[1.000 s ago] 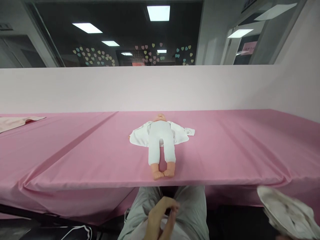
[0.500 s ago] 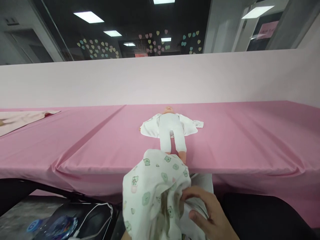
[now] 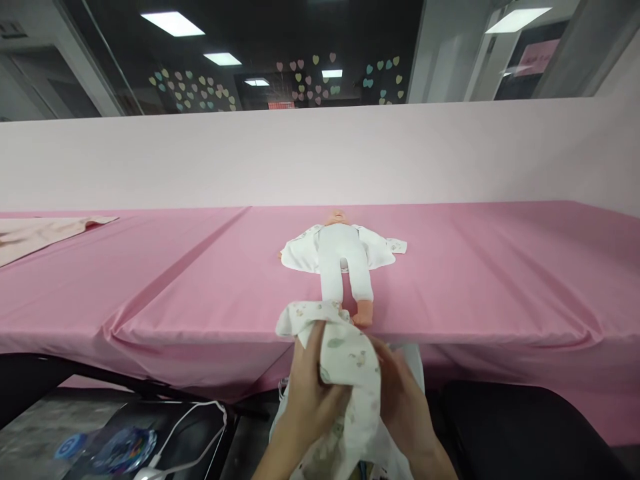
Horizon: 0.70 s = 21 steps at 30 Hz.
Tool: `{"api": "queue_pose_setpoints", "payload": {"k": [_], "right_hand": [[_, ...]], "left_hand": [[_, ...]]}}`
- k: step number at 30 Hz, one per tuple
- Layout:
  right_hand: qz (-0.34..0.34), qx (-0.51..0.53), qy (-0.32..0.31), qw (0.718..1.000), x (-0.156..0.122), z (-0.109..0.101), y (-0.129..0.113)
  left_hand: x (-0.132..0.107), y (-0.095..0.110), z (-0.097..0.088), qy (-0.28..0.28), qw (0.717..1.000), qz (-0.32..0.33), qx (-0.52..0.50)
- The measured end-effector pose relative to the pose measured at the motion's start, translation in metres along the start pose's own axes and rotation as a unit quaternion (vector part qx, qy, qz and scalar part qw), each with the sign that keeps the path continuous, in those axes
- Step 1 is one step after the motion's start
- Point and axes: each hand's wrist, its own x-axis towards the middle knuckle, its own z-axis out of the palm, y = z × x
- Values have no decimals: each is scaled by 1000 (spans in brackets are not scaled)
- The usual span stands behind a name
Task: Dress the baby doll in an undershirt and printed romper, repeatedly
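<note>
A white baby garment (image 3: 353, 360) with a small green and brown print is bunched up near the table's front edge. My left hand (image 3: 311, 393) is closed on its left side, thumb across the front. On the other side my right hand (image 3: 403, 403) holds the cloth, with its fingertips partly hidden by the folds. Just beyond lies a baby doll (image 3: 345, 250) on its back, feet toward me, wearing a white suit. Beneath its arms a white top is spread out, sleeves to both sides. The garment's upper end overlaps one of the doll's feet.
A pink cloth covers the table (image 3: 475, 267), with a white wall behind it. A pale cloth (image 3: 45, 233) lies at the far left. Below left are a clear bottle (image 3: 115, 450) and a white cable (image 3: 195, 427) on a black surface. A black chair (image 3: 510, 427) stands at right.
My left hand has come out from under the garment and now grips it from outside. The garment is more gathered, and my right hand has moved up against it.
</note>
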Motion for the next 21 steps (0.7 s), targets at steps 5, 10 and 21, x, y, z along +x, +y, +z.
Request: {"api": "queue_pose_setpoints", "payload": {"k": [5,10,21], "right_hand": [[-125,-214,1,969,3,13,20],[-126,-272,52,953,6,0,35],[48,-68,116,990,0,-7,-39]], "left_hand": [[14,6,-13,75,994,-5,76],[15,2,-28,179,965,108,161],[3,-27,-75,399,911,-25,105]]}}
